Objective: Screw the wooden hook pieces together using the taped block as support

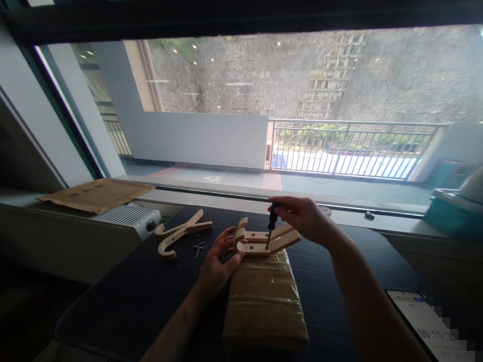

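A black-handled screwdriver (272,219) stands nearly upright in the fingers of my right hand (304,216). Its tip meets a hole in the nearer pale wooden hook (258,249). Just behind lies a second wooden hook (260,235), close alongside. Both rest at the far end of a tape-wrapped cardboard box (267,301). My left hand (217,266) grips the nearer hook around its curved end, thumb in front; some of its fingers are hidden behind the wood. Several loose screws (198,247) lie left of that hand.
Two more wooden hooks (183,232) lie crossed on the dark table (132,306). A phone (422,322) showing a timer sits at the right. Along the window are a brown paper envelope (98,195), a white vented appliance (130,218) and a teal container (449,213).
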Demonstrator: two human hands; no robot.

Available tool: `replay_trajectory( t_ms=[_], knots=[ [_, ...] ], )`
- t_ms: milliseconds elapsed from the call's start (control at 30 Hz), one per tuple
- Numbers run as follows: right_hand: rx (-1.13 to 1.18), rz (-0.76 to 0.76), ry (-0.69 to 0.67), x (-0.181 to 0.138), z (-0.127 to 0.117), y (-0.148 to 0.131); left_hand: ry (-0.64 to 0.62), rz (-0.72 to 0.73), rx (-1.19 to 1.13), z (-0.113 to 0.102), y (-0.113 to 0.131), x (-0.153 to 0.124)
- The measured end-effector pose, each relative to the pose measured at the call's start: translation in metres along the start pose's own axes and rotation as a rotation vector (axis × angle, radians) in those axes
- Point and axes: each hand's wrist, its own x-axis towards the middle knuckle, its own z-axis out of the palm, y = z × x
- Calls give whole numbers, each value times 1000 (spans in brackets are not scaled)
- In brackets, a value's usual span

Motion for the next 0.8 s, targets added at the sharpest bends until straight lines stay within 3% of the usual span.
replay_trajectory(
  t_ms=[567, 800],
  knots=[
    [-55, -17, 70, 3, 3, 3, 15, 26, -32, 2, -4, 0],
    [-27, -42, -2, 0, 3, -8, 23, 28, -68, 3, -4, 0]
  ],
)
